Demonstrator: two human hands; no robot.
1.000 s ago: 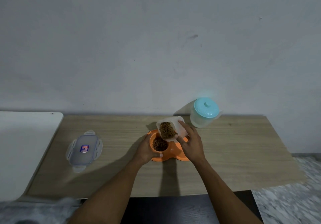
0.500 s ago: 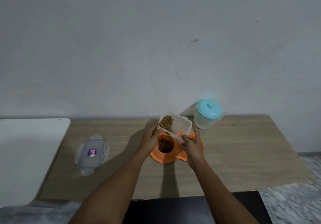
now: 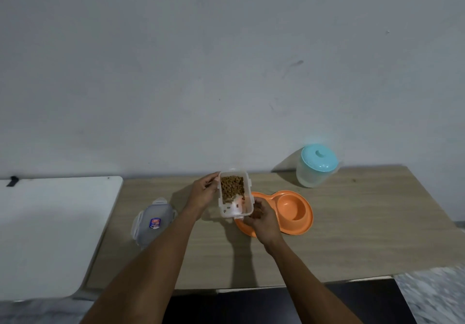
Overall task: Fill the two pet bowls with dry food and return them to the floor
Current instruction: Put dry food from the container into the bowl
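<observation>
A clear rectangular plastic container [image 3: 235, 195] was held above the light wooden desk [image 3: 352, 235], near the middle of its far edge. Brown dry kibble [image 3: 232, 188] filled the far half of it, while the near half showed only a few loose pieces on a pale bottom. The left hand [image 3: 203, 193] gripped its left wall, fingers curled against the side and thumb at the rim. The right hand [image 3: 261, 220] was at the container's near right corner, fingers bent around it; whether they pressed the wall or only touched it could not be told.

The orange plastic double pet bowl [image 3: 289, 213] lay on the desk just right of the container, partly covered by the right hand. Its right well [image 3: 293, 208] was open to view and held nothing visible. The left well was hidden behind the hand and the container, so its contents could not be seen.

A translucent round jar with a turquoise lid [image 3: 317, 165] stood shut near the far edge, toward the right corner; what it held was unclear. A grey rectangular clip-on lid with a small label [image 3: 154, 223] lay flat near the desk's left edge. Beside that edge stood a white table [image 3: 50, 223].
</observation>
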